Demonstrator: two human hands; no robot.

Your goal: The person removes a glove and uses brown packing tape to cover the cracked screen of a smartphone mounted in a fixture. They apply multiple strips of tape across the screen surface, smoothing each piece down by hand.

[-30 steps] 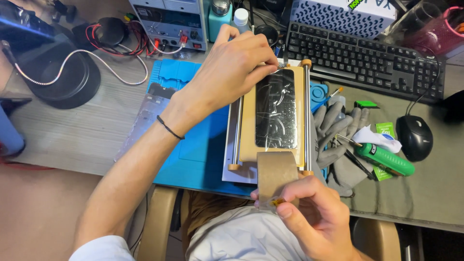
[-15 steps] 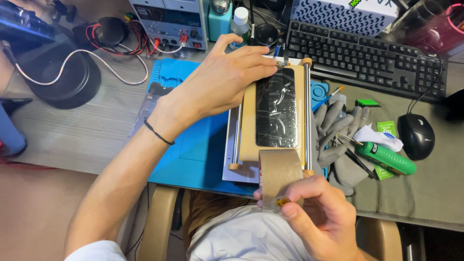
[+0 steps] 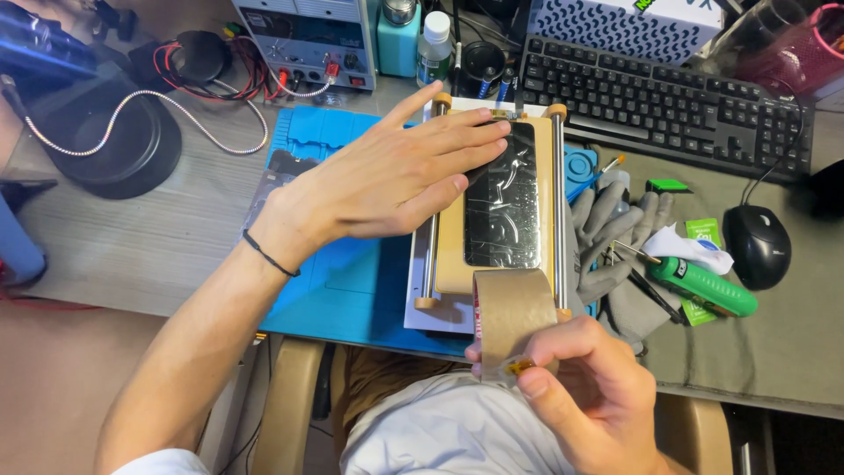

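Brown packing tape [image 3: 512, 308], a wide roll of it, sits at the near edge of the desk, pinched in the person's right hand [image 3: 591, 396], whose thumb and fingers are closed on the roll's lower rim. A strip runs from the roll up over a black cracked phone screen [image 3: 503, 207], which lies face up in a metal-railed holding frame with wooden end knobs [image 3: 557, 189]. That frame rests on a blue silicone work mat [image 3: 325, 264] spread on the grey desk [image 3: 158, 237].

Left hand [image 3: 396, 180] lies flat, fingers stretched and slightly spread, pressing on the upper left part of the taped screen; it grips nothing. A thin black band circles that wrist.

Just right of the frame lie grey work gloves [image 3: 615, 237], then a green cylindrical tool [image 3: 703, 286] with a white tissue beside it. A black computer mouse [image 3: 756, 246] sits further right, and a black keyboard [image 3: 668, 101] runs along the back. A black round lamp base with a coiled silver neck [image 3: 123, 145] stands to the left.
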